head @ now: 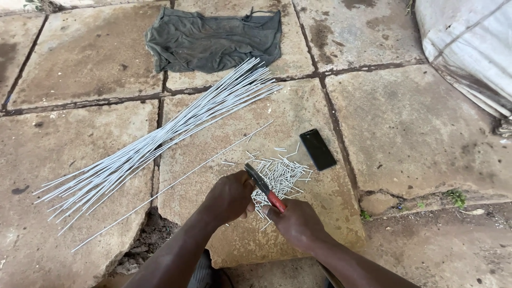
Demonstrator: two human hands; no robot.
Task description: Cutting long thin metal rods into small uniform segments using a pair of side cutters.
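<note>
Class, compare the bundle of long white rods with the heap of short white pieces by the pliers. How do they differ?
The long white rods are many times longer than the short white pieces. The rods lie fanned out roughly parallel on a diagonal across the stone slabs; the pieces lie jumbled in every direction. The rods lie apart from both hands; the pieces lie beside the red-handled pliers. Both look thin, straight and white.

On cracked stone slabs (405, 128), the right hand (297, 222) grips red-handled cutters (263, 186) whose dark tip points up-left over a pile of short cut wire pieces (282, 178), while the left hand (229, 197) rests just beside the tool. One long wire (170, 186) runs diagonally from the hands toward lower left, beside a spread bundle of long wires (160, 138). A dark phone (318, 149) lies near the pile, and a grey cloth (213, 40) lies beyond the bundle.
</note>
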